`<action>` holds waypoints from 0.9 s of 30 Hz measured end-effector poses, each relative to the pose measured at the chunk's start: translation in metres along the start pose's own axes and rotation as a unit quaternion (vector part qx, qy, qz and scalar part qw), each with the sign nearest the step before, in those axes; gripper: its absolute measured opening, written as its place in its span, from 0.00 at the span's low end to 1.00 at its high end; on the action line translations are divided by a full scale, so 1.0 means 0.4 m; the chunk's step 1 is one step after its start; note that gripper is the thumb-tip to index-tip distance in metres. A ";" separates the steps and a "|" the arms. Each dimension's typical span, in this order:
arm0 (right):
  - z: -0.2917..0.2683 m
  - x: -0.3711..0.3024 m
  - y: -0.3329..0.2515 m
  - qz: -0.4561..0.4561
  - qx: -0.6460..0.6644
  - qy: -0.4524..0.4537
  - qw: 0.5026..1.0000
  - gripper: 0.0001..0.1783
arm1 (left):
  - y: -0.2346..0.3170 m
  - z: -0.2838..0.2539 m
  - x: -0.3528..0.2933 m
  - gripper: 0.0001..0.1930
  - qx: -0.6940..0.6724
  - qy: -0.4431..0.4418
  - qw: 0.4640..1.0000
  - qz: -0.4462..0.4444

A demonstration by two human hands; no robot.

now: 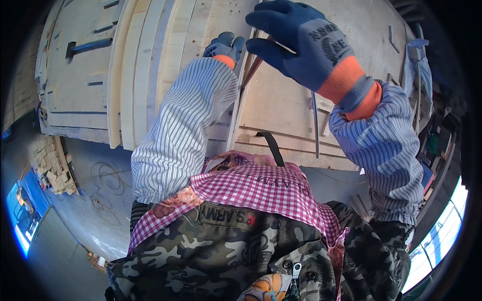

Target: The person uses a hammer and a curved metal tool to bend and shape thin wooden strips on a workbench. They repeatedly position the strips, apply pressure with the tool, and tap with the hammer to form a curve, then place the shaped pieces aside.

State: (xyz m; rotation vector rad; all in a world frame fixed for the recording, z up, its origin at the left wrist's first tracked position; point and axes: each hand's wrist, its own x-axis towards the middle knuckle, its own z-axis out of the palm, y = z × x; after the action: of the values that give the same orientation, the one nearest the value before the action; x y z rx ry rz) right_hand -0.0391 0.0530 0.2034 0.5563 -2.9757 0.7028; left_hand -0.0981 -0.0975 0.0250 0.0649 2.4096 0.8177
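My left hand (223, 47), in a grey and dark blue work glove with an orange cuff, rests on a pale wooden board (213, 20) at the centre of the bench. Its thumb stands apart from the foreshortened fingers. Higher and nearer the camera, my right hand (306, 42) wears a matching glove. Thumb and fingers are parted, with a gap and nothing visible between them. Below its thumb runs a thin dark reddish strip (251, 72), beside the long edge of a pale wooden strip (233, 120). The strip's far end is hidden behind that hand.
A hammer (90, 46) with a blue handle lies on the left panel. Long wooden slats (135, 75) lie side by side left of my arm. On the right stands a thin metal rod (315, 125). Stacked wood pieces (52, 165) and a coiled cable (108, 180) are on the floor.
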 end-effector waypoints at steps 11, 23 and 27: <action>0.009 0.060 0.089 0.437 0.166 -0.590 0.658 0.17 | 0.113 0.188 0.078 0.38 0.165 0.088 0.976 0.114; -0.026 -0.164 -0.055 0.593 0.366 -0.450 0.559 0.14 | 0.089 0.205 0.145 0.29 -0.090 -0.024 0.994 0.060; -0.012 -0.256 -0.064 0.548 0.319 -0.409 0.657 0.17 | 0.091 0.214 0.124 0.25 0.095 0.130 0.974 0.160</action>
State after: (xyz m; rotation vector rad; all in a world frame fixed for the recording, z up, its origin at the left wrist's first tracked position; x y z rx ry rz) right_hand 0.0656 0.0680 0.2070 -1.6188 -3.4626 2.0407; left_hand -0.0972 -0.0105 -0.0344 0.4594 2.7647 0.7716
